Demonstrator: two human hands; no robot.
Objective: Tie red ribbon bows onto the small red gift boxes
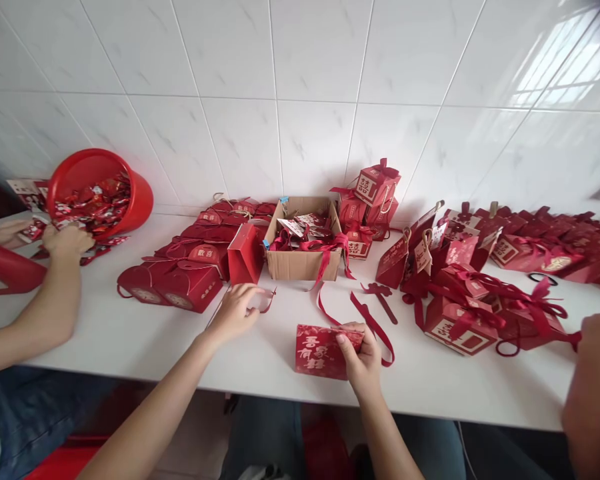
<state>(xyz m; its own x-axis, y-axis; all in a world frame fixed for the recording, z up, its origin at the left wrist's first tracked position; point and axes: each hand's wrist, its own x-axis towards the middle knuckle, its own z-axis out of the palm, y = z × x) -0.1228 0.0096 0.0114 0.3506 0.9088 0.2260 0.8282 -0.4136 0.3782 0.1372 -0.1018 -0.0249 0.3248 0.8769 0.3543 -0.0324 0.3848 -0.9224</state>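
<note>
My right hand [365,360] is closed on a flat red gift box [315,352] with pale Chinese characters, thumb on its front, over the table's front edge. My left hand [235,310] is over the table with its thumb and fingers apart. By its fingertips lies a thin dark-red cord [270,301]; whether they touch it I cannot tell. Just beyond stands an upright red box [245,253]. A dark-red ribbon [373,320] curls on the table behind the flat box, beside a red flower-topped tag strip [383,303].
A cardboard box [303,265] holds tags and ribbons. Red gift boxes [190,287] stand left of it, ribbon-tied boxes [463,323] to the right. At far left, a co-worker's hand [67,240] is at a tipped red bucket [143,200] of wrapped sweets. Another person's hand [597,360] is at the right edge.
</note>
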